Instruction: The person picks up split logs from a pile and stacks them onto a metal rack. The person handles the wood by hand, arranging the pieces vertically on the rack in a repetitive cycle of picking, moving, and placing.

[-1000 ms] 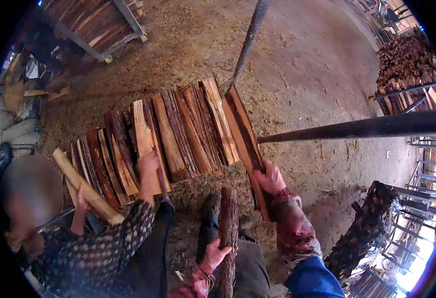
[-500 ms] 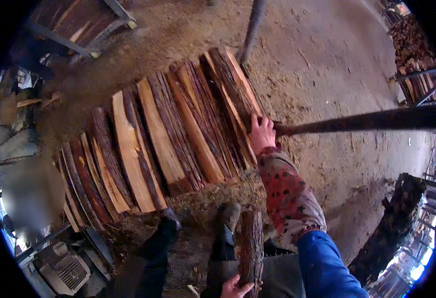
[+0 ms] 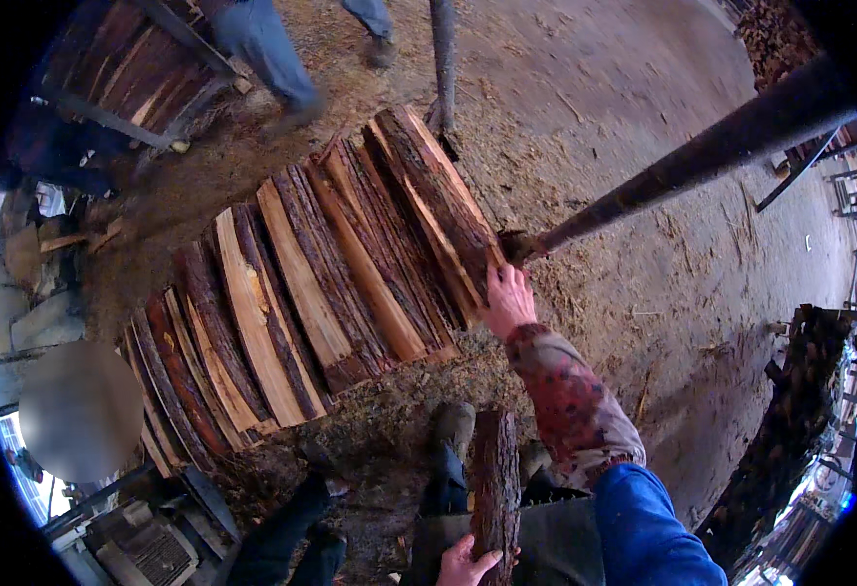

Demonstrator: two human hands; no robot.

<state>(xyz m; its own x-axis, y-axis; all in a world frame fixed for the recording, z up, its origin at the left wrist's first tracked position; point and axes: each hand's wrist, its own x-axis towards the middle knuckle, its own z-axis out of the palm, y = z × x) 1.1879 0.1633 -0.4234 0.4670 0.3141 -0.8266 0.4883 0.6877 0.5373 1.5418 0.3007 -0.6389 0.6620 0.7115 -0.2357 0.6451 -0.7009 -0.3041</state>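
Passable over floor (image 3: 683,322) at right, between slanting pole (image 3: 687,164) and dark wood stack (image 3: 785,425); blocked beyond the right end of the split-wood row (image 3: 309,283) by that pole and, farther, an upright post (image 3: 443,63).

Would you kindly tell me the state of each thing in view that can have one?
Wood row: pieces laid side by side
Rightmost piece: lying, partly bark-covered
Right hand: touching that piece's near end
Left hand: gripping the log
Log: bark-covered, held apart from the row
Ground: strewn with wood debris
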